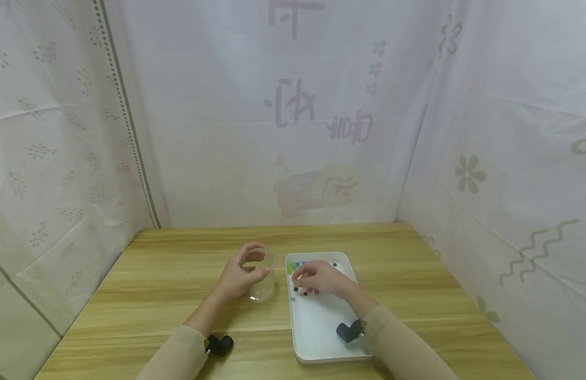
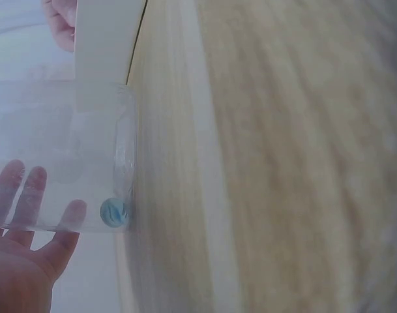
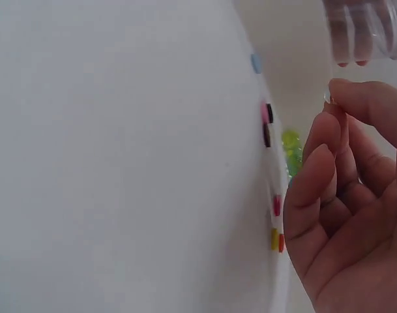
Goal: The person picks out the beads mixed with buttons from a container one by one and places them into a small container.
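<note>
My left hand [image 1: 243, 272] grips a clear plastic cup [image 1: 263, 290] from its left side, thumb in front and fingers behind. In the left wrist view the cup's base is at the wood surface, and a blue-streaked glass marble [image 2: 113, 212] lies inside at the bottom. My right hand [image 1: 323, 278] is over the far left part of a white tray [image 1: 317, 338]. Between thumb and forefinger it pinches a small glass marble [image 3: 328, 96], mostly hidden by the fingertips, with a hint of orange. The other fingers are loosely curled.
Along the tray's far and left sides lie small coloured pieces, among them a black piece [image 1: 334, 265], a light blue one [image 1: 293, 299] and a bright green cluster [image 1: 291, 268]. The tray stands on a wooden table [image 1: 393, 248], with patterned cloth [image 1: 217, 158] hanging around it.
</note>
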Motion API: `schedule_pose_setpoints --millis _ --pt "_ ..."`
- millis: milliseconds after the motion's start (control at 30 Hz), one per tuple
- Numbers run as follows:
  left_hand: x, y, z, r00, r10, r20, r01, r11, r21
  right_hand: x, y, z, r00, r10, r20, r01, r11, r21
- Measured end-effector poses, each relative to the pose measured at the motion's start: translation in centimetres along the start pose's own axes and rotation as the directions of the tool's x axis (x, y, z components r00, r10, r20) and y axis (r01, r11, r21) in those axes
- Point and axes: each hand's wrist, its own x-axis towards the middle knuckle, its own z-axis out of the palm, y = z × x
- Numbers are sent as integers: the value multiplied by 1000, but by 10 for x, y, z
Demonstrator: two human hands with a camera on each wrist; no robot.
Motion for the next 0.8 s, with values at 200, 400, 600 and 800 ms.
schedule_pose_setpoints --millis 200,400,600,800 --pt "-1 2 0 1000 6 1 -6 1000 -3 0 -4 -12 997 -6 -74 9 999 34" --pt "0 0 -1 1000 3 1 -3 1000 3 -3 -14 -22 987 46 -151 -31 994 102" --pt "-1 1 -1 1000 8 -4 -8 1000 -5 -5 -20 -29 986 15 -166 5 993 120" --pt "-1 1 -1 1000 3 0 -3 1000 -7 -7 -25 -36 983 -19 -183 47 988 149"
